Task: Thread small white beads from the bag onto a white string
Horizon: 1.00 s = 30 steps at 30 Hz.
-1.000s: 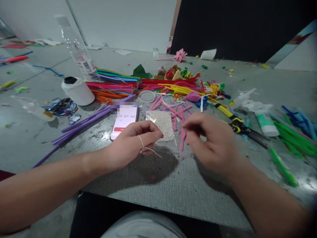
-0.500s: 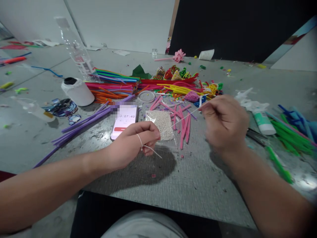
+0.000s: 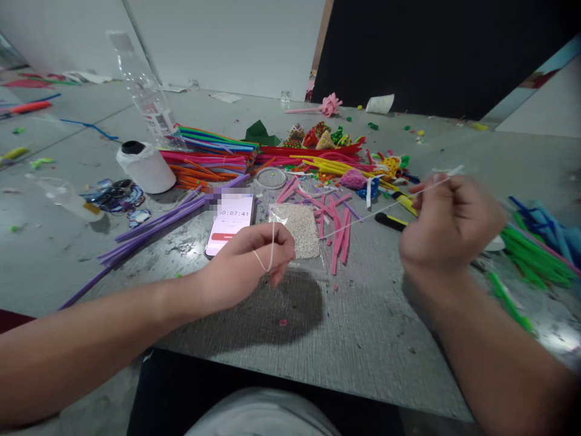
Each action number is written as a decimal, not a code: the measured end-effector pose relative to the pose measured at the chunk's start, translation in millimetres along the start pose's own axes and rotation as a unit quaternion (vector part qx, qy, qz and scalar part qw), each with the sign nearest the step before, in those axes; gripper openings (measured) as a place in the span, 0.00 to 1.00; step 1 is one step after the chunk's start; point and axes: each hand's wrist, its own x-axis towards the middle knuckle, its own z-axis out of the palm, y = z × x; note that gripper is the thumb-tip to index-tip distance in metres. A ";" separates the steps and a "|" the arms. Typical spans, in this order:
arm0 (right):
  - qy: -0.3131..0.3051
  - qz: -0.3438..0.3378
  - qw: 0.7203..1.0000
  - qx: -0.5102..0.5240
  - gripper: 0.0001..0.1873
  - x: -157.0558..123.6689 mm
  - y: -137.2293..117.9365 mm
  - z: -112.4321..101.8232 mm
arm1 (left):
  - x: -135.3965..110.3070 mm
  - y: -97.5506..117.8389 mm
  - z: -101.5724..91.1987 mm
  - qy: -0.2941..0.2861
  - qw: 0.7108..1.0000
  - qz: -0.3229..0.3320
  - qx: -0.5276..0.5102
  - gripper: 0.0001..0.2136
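My left hand (image 3: 247, 259) is closed above the grey table (image 3: 318, 333), pinching a thin white string (image 3: 363, 217) that loops over its fingers. The string runs taut up and to the right to my right hand (image 3: 447, 227), which is closed on its other end, with a short tail sticking out past the fingers. Just beyond my left hand lie a clear bag of small white beads (image 3: 297, 229) and a phone (image 3: 229, 221) showing a timer. Cut pink strips (image 3: 333, 221) lie under the stretched string.
A heap of coloured pipe cleaners (image 3: 213, 157), purple ones (image 3: 154, 221), a white tape roll (image 3: 145, 166), a plastic bottle (image 3: 145, 91), a round clear lid (image 3: 270, 177), yellow-black scissors (image 3: 399, 206), green and blue sticks (image 3: 535, 248) at right.
My right hand has moved right and up, drawing the white string out taut from my left hand. The left hand has stayed in place. The phone timer has ticked on.
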 end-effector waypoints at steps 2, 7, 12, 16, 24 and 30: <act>0.039 -0.082 0.996 -0.024 0.13 3.5 -7.7 -1.9 | -2.2 1.6 -3.7 0.012 0.987 0.078 0.141 0.06; -0.108 -0.240 0.965 0.013 0.10 6.3 -45.6 -2.5 | -1.2 4.0 -13.3 0.008 0.913 0.264 0.309 0.23; -0.266 -0.332 0.905 -0.002 0.11 -6.1 -90.8 3.1 | 3.3 -10.3 -5.6 -0.120 0.969 0.201 0.078 0.30; -0.340 -0.299 0.891 0.035 0.06 -15.4 -107.2 9.8 | 1.0 -14.7 7.0 -0.138 0.989 0.047 -0.035 0.23; -0.391 -0.282 0.875 0.034 0.19 -17.0 -102.5 8.6 | -0.4 -5.6 11.4 -0.040 0.999 -0.005 0.023 0.23; -0.396 -0.294 0.868 0.051 0.36 -17.8 -96.3 10.8 | -0.1 -8.2 13.1 -0.053 0.995 -0.080 0.000 0.28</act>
